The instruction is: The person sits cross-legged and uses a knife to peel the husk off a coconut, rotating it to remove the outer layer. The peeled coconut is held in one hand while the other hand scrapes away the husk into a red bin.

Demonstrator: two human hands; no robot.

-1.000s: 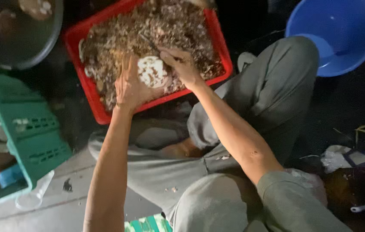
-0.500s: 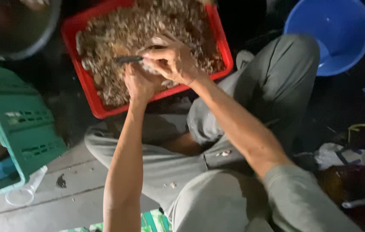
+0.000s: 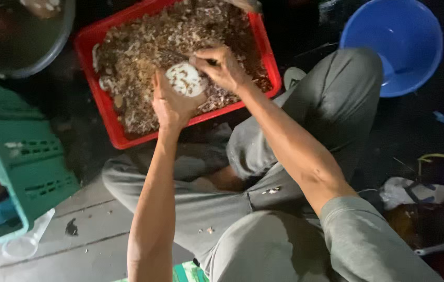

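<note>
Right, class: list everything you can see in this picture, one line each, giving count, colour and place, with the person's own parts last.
Red plastic crate: one, red, top centre, full of brownish shell scraps.
Pale round shell: one, whitish, in the left hand over the crate.
Blue plastic basin: one, blue, top right.
Green slatted plastic crate: one, green, left.
Dark round metal bowl: one, dark grey, top left.
Clear plastic cup: one, transparent, bottom left floor.
Sandal: one, pale, right floor.
Left hand: cups the shell.
Right hand: fingers pinched at the shell's edge.
</note>
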